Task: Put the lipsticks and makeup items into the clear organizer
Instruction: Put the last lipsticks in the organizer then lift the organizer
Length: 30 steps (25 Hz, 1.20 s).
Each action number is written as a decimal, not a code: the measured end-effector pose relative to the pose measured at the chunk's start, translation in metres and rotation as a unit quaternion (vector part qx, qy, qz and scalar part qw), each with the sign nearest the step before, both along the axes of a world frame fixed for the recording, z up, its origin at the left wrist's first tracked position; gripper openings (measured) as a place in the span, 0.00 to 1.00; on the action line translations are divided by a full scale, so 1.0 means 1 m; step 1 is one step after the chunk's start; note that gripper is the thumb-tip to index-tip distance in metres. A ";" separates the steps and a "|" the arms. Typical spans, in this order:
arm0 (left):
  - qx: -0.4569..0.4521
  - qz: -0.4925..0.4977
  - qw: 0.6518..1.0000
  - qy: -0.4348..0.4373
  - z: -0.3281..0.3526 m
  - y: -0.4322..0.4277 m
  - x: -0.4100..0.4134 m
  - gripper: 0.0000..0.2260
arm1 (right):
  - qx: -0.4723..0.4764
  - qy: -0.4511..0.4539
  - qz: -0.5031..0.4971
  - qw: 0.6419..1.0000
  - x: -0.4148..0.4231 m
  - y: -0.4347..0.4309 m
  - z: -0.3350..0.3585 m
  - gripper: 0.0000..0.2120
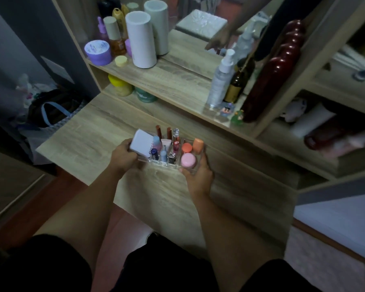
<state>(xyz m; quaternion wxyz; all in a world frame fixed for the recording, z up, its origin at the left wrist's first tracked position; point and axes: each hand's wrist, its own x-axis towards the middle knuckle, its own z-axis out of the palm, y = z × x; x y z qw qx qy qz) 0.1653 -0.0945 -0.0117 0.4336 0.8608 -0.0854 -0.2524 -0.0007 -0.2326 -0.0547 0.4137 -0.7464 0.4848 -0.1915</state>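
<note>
Your left hand point(122, 158) and right hand point(198, 175) grip opposite ends of the clear organizer point(167, 163), mid-bench, its long axis running left to right between them. The white box point(141, 145) leans at its left end, nearer your left hand. The organizer's clear walls are hard to trace.

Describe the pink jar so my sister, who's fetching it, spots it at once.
On the wooden desk sits a clear organizer held by both hands. In its right-hand section, nearest the right hand, lies the pink jar: round, flat-topped, pale pink, unlike the orange lids behind it.
</note>
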 end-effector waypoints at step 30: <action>0.009 -0.161 0.987 0.011 -0.007 -0.115 -0.082 0.24 | -0.001 0.062 -0.102 0.993 -0.121 -0.055 -0.011 0.41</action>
